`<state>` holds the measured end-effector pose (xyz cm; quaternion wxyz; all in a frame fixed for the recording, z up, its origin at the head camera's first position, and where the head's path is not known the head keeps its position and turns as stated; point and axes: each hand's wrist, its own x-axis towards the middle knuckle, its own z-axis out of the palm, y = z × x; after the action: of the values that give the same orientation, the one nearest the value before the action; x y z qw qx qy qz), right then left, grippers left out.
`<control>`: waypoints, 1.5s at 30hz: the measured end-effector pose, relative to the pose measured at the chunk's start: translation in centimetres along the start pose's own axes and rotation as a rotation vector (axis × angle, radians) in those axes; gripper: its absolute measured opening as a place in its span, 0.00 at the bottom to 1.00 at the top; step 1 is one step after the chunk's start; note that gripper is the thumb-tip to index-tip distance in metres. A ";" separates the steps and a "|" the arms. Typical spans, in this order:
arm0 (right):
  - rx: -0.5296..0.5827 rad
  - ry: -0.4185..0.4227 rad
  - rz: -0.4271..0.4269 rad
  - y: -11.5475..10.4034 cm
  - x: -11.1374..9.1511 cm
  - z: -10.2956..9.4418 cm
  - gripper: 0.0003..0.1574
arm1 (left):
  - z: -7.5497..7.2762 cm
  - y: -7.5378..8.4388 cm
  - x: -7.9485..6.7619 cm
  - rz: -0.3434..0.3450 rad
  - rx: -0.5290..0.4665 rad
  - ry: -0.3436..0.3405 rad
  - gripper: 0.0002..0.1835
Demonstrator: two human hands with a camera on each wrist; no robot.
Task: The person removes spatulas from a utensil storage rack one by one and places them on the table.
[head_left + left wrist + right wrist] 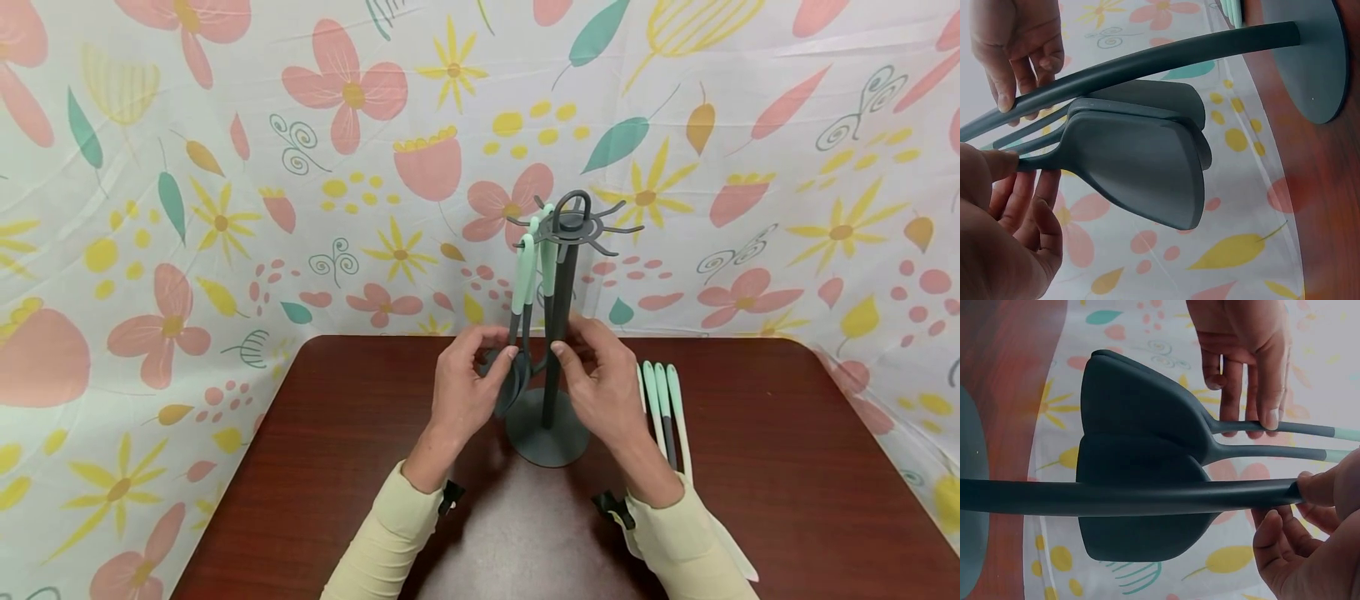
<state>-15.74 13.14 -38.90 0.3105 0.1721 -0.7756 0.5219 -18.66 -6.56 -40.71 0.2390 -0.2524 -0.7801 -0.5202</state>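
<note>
A dark grey utensil stand (561, 325) rises from a round base (555, 450), with a ring of hooks at its top. Three spatulas with mint-green handles (521, 279) hang on its left side. Their dark heads overlap in both wrist views; the nearest spatula (1135, 165) has a broad, angled edge. My left hand (467, 379) pinches a spatula's dark shaft (1300, 428) between thumb and fingers, just above the head. With thumb and fingers, my right hand (603, 379) grips the stand's pole from the right.
Several more utensils with mint-green ends (667, 400) lie on the brown table (337, 467), right of the stand and partly behind my right forearm. A pale utensil end (733, 546) shows past the sleeve. Behind the table hangs a flowered cloth (375, 200).
</note>
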 end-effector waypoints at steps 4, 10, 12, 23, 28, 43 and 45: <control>-0.005 -0.003 0.006 0.0 0.0 0.0 0.23 | -0.1 0.1 -0.1 -0.007 -0.011 -0.001 0.11; -0.003 -0.004 0.010 0.0 0.1 -0.1 0.23 | -0.3 0.1 -0.2 -0.014 -0.010 0.003 0.11; -0.001 -0.004 0.007 0.0 0.1 -0.1 0.23 | -0.3 0.0 -0.2 -0.012 -0.007 0.003 0.11; -0.020 -0.002 0.000 0.1 -0.1 0.1 0.23 | -0.7 0.0 -0.5 -0.016 0.012 0.010 0.10; -0.024 -0.003 0.003 0.2 -0.1 0.0 0.24 | -0.9 -0.2 -0.7 -0.015 0.013 0.017 0.10; -0.019 -0.006 0.009 0.4 -0.1 0.2 0.24 | -1.4 -0.6 -1.1 0.005 -0.013 0.042 0.09; -0.016 -0.006 0.007 0.5 -0.2 0.2 0.23 | -1.6 -0.7 -1.2 0.004 -0.014 0.045 0.10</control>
<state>-15.96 13.18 -39.40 0.3075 0.1686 -0.7813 0.5163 -18.02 -8.44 -41.38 0.2555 -0.2438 -0.7704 -0.5307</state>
